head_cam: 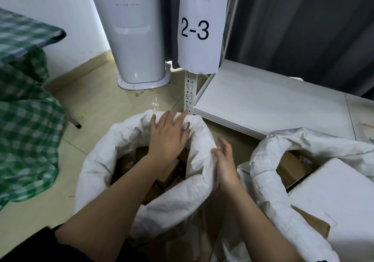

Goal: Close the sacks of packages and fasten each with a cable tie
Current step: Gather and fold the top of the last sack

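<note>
Open white sack (101, 160) on floor at centre, rim rolled down, boxes (172, 168) inside. Left hand (168, 138) flat on far rim, fingers straight. Right hand (224, 160) pinches right rim. Second open sack (261, 160) touching at right. Shelf (263, 103) close behind; bare floor (101, 103) left.

Floor (113, 107) ahead of me: pale beige tile, glossy, with a soft glare patch and a few crumbs of debris near the white tower appliance (134, 39) standing against the white wall (50, 18). On my left, a folding table draped in green-and-white checked cloth (26, 109); one thin metal leg with a black foot (75, 124) shows below it. On my right, a white slotted-steel shelving upright (190, 91) carrying a low white shelf board (269, 101). A white sheet marked "2-3" (199, 28) hangs on the upright. Dark grey curtain (303, 22) behind the shelf. Light dim, even.
</note>
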